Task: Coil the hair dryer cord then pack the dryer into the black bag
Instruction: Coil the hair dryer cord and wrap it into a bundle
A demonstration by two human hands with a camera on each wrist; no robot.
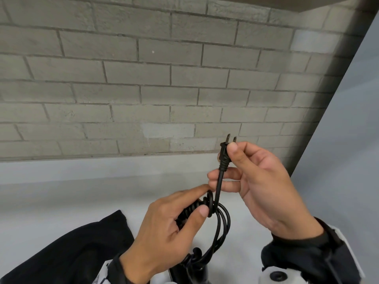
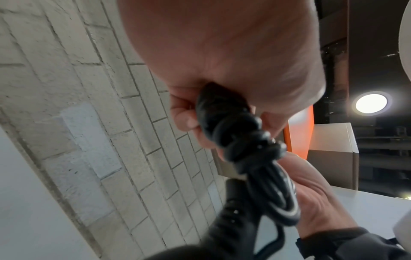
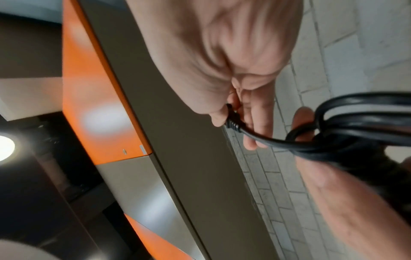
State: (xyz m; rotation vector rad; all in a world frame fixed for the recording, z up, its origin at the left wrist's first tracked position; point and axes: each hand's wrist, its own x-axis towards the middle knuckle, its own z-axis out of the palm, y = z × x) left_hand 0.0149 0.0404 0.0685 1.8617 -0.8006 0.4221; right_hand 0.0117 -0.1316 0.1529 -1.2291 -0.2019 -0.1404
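Observation:
The black cord (image 1: 223, 224) is gathered into loops, with several turns wound tightly round the bundle. My left hand (image 1: 203, 199) grips that wound part between thumb and fingers. My right hand (image 1: 230, 152) pinches the two-pin plug (image 1: 223, 158) and holds it up, a short straight length of cord running down to the bundle. The dryer's black body (image 2: 233, 219) hangs below the bundle, mostly hidden at the bottom edge of the head view. The black bag (image 1: 78, 249) lies on the white counter (image 1: 82, 181) at lower left. The right wrist view shows the plug (image 3: 232, 119) and the loops (image 3: 355, 114).
A grey brick wall (image 1: 143, 78) stands close behind the counter. A plain grey panel (image 1: 348, 140) closes off the right side. An orange and grey panel (image 3: 93, 88) shows in the right wrist view.

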